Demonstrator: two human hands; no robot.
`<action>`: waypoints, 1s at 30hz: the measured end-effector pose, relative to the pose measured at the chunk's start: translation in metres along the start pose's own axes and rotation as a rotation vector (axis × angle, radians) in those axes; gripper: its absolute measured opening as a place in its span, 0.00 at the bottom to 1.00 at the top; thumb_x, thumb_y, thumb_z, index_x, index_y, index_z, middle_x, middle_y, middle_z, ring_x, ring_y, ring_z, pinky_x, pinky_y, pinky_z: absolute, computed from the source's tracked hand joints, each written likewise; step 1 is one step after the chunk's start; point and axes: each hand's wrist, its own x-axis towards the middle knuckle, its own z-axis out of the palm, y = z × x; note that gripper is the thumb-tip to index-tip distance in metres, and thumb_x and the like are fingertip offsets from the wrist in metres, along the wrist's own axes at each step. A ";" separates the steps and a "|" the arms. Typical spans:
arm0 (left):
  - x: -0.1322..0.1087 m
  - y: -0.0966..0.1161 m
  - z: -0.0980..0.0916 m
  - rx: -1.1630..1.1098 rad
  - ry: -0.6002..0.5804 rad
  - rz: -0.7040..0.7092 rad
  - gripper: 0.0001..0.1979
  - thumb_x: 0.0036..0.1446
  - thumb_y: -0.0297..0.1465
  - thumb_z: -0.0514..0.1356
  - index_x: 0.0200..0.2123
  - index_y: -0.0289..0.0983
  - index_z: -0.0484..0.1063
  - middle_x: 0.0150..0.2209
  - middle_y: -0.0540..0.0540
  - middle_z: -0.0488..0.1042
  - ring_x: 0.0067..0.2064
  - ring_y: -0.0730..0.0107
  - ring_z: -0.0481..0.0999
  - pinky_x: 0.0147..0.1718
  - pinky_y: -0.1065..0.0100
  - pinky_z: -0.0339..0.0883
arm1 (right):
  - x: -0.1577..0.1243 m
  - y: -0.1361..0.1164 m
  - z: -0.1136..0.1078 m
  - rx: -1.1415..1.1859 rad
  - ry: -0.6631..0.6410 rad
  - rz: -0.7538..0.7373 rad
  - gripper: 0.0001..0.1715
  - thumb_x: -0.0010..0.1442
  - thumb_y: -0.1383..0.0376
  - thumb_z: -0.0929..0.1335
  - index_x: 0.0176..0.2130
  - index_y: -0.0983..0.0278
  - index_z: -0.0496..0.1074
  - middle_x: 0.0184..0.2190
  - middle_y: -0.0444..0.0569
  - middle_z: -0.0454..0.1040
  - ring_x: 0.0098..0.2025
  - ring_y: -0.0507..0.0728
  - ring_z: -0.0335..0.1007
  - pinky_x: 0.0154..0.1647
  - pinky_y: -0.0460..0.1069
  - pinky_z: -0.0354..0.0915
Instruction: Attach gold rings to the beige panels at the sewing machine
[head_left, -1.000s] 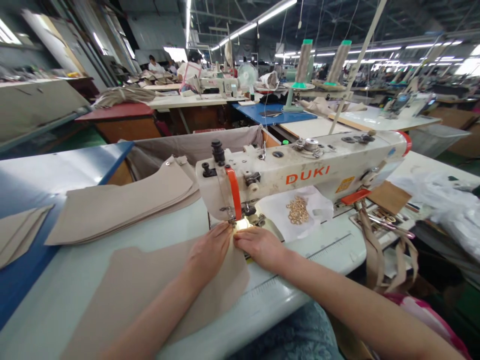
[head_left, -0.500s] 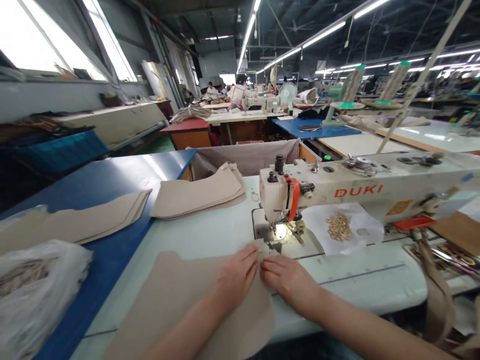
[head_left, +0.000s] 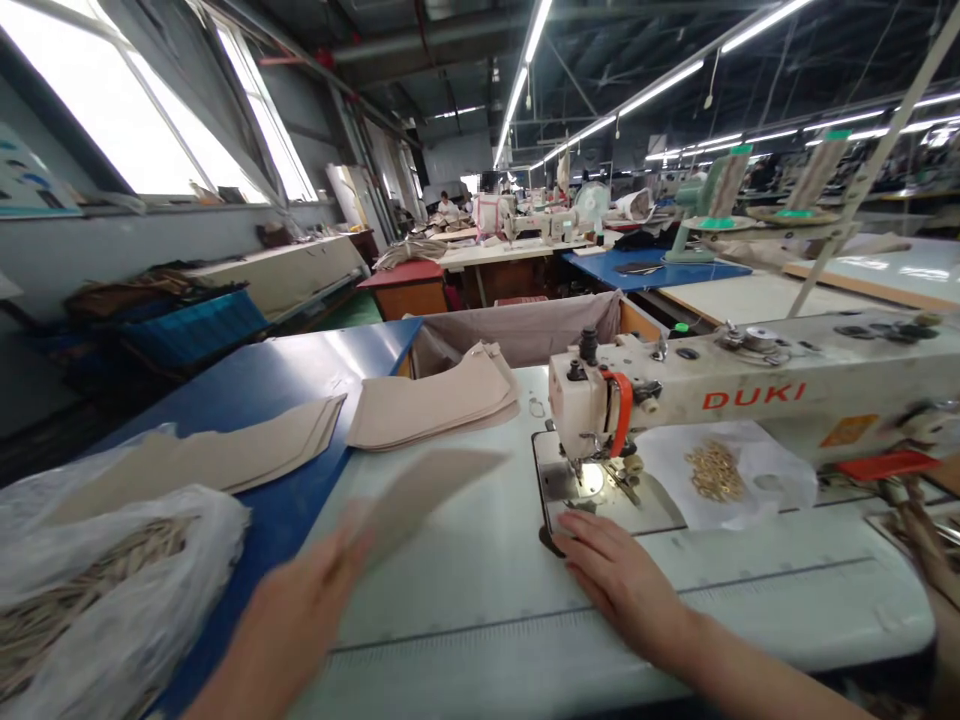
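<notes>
At the left front, my left hand (head_left: 300, 590) grips the near end of a beige fabric panel (head_left: 427, 500), held above the pale table; both are smeared by motion. My right hand (head_left: 626, 580) lies on the tabletop with its fingers stretched toward the needle plate (head_left: 555, 480). Over that plate stands the head of a white sewing machine (head_left: 585, 410), its lamp lit. A stack of beige panels (head_left: 435, 400) lies beyond my left hand. Small gold-coloured metal pieces (head_left: 716, 470) are heaped on white paper (head_left: 780, 485) beneath the machine arm.
A clear plastic bag (head_left: 202, 540) full of narrow beige strips sits at the lower left. More beige panels (head_left: 277, 435) lie on the blue table (head_left: 292, 370). Behind the machine is a cloth-lined bin (head_left: 525, 330). Thread cones (head_left: 727, 190) stand at the right.
My left hand has moved left, carrying the panel away from the machine and lifting it. My right hand no longer touches the panel and stays near the needle plate. The view has turned slightly left.
</notes>
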 end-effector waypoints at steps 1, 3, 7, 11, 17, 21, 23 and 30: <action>0.028 -0.004 -0.017 0.033 0.062 -0.006 0.19 0.63 0.33 0.45 0.53 0.42 0.68 0.43 0.50 0.79 0.40 0.61 0.80 0.37 0.65 0.75 | 0.000 0.000 0.000 -0.004 -0.003 0.007 0.16 0.64 0.70 0.60 0.48 0.67 0.71 0.48 0.57 0.74 0.52 0.60 0.68 0.50 0.56 0.69; 0.085 -0.006 -0.039 0.134 0.197 0.051 0.20 0.62 0.31 0.45 0.54 0.39 0.67 0.51 0.47 0.75 0.49 0.60 0.76 0.47 0.61 0.70 | -0.001 0.000 0.002 -0.008 -0.018 0.033 0.16 0.63 0.70 0.60 0.48 0.66 0.72 0.48 0.57 0.74 0.52 0.60 0.68 0.50 0.56 0.69; 0.168 0.008 -0.010 0.216 0.071 0.069 0.24 0.60 0.21 0.42 0.58 0.31 0.60 0.59 0.39 0.66 0.57 0.61 0.67 0.56 0.60 0.59 | -0.004 0.001 0.006 -0.017 -0.021 0.084 0.16 0.63 0.70 0.60 0.46 0.65 0.73 0.48 0.56 0.74 0.52 0.59 0.69 0.50 0.54 0.70; 0.188 0.019 0.068 0.207 -0.064 0.042 0.22 0.59 0.21 0.45 0.54 0.35 0.66 0.56 0.41 0.70 0.56 0.64 0.68 0.55 0.63 0.60 | -0.007 0.005 0.008 -0.046 0.022 0.077 0.15 0.63 0.70 0.61 0.44 0.63 0.74 0.45 0.53 0.76 0.49 0.58 0.72 0.48 0.51 0.71; 0.181 0.007 0.118 0.193 -0.140 -0.001 0.21 0.62 0.30 0.46 0.57 0.33 0.60 0.61 0.33 0.60 0.63 0.53 0.58 0.58 0.49 0.53 | -0.010 0.013 0.015 -0.077 0.051 -0.022 0.15 0.62 0.70 0.61 0.42 0.64 0.75 0.43 0.53 0.78 0.45 0.57 0.75 0.45 0.48 0.72; 0.187 -0.010 0.114 0.161 -0.183 0.051 0.20 0.63 0.31 0.46 0.57 0.38 0.61 0.62 0.40 0.61 0.63 0.60 0.58 0.59 0.57 0.53 | -0.011 0.018 0.018 -0.110 -0.003 -0.084 0.14 0.61 0.70 0.61 0.43 0.64 0.74 0.43 0.53 0.78 0.46 0.57 0.75 0.46 0.47 0.71; 0.188 -0.013 0.114 0.146 -0.189 0.070 0.20 0.63 0.32 0.46 0.57 0.39 0.62 0.62 0.42 0.61 0.63 0.62 0.57 0.59 0.58 0.52 | -0.011 0.021 0.018 -0.135 -0.016 -0.125 0.14 0.61 0.70 0.61 0.42 0.64 0.75 0.43 0.52 0.78 0.45 0.57 0.75 0.46 0.47 0.72; 0.195 -0.038 0.086 0.155 -0.014 -0.090 0.28 0.62 0.42 0.49 0.62 0.36 0.54 0.66 0.41 0.53 0.66 0.60 0.50 0.62 0.59 0.45 | -0.011 0.026 0.016 -0.190 0.005 -0.208 0.14 0.63 0.69 0.61 0.40 0.65 0.76 0.40 0.53 0.79 0.43 0.56 0.77 0.44 0.45 0.73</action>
